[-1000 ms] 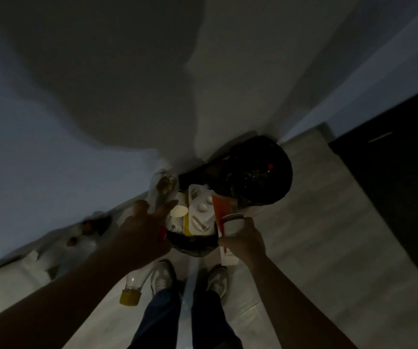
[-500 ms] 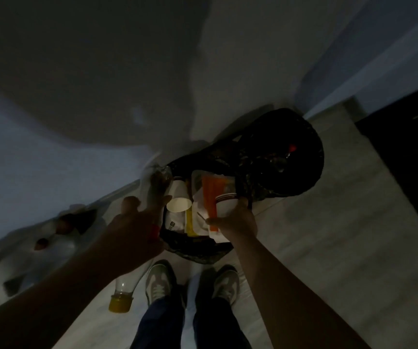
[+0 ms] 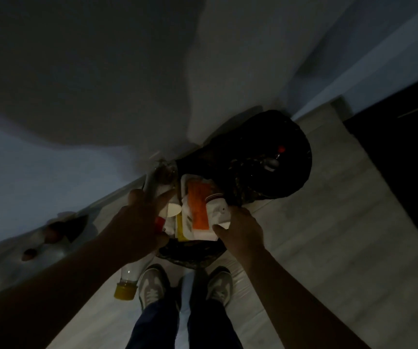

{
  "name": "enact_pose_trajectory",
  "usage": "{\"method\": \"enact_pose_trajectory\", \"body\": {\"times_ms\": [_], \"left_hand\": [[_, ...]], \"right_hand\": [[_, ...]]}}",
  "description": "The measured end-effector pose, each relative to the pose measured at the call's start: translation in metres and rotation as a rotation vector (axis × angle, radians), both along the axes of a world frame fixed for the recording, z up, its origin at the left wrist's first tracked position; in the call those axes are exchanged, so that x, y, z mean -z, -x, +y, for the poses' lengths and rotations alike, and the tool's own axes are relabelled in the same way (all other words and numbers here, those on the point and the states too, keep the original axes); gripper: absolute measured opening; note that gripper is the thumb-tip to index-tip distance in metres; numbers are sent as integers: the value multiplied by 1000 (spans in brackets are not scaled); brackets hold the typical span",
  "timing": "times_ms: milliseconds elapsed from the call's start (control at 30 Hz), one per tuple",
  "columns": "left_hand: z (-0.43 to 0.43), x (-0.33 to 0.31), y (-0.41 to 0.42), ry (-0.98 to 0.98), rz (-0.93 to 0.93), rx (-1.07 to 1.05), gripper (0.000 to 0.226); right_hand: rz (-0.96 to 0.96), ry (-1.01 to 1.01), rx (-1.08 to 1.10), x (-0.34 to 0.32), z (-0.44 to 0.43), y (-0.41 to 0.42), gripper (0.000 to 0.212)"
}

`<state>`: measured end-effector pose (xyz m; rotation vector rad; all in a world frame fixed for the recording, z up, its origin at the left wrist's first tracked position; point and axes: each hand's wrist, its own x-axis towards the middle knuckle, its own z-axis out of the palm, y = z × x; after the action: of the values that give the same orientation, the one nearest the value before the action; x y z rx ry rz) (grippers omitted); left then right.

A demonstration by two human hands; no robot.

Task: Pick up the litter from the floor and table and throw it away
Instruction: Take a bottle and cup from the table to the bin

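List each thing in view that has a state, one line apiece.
left hand: grips the yellow-capped bottle
yellow-capped bottle: capped, hangs cap down
paper cup: on its side, mouth toward the camera
right hand: holds the white trays
white trays: stacked, held off the floor
orange packet: lies on the trays
black bin: open, litter inside

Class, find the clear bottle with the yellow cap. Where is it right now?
Head view, lower left of centre: the clear bottle hangs cap-down from under the left hand, its yellow cap just left of the person's left shoe.
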<state>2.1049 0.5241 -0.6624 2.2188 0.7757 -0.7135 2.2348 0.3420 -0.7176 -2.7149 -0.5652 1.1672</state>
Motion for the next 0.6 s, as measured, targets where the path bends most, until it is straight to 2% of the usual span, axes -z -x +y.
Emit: {"method": "enact_pose_trajectory", "body": {"times_ms": [133, 200, 367, 500, 600], "left_hand": [[-5, -10, -34, 97, -104, 24, 111], [-12, -13, -54, 110, -131, 21, 116], [-36, -4, -109, 41, -82, -7, 75], [-60, 5, -159, 13, -146, 71, 71], [-74, 5, -192, -12, -160, 98, 80]], "right_hand": [[-9, 23, 26, -19, -23, -20, 57], [-17, 30, 47, -25, -38, -29, 58], [32, 37, 164, -38, -75, -50, 57], [33, 32, 228, -44, -102, -61, 57], [41, 22, 278, -47, -118, -64, 57]]}}
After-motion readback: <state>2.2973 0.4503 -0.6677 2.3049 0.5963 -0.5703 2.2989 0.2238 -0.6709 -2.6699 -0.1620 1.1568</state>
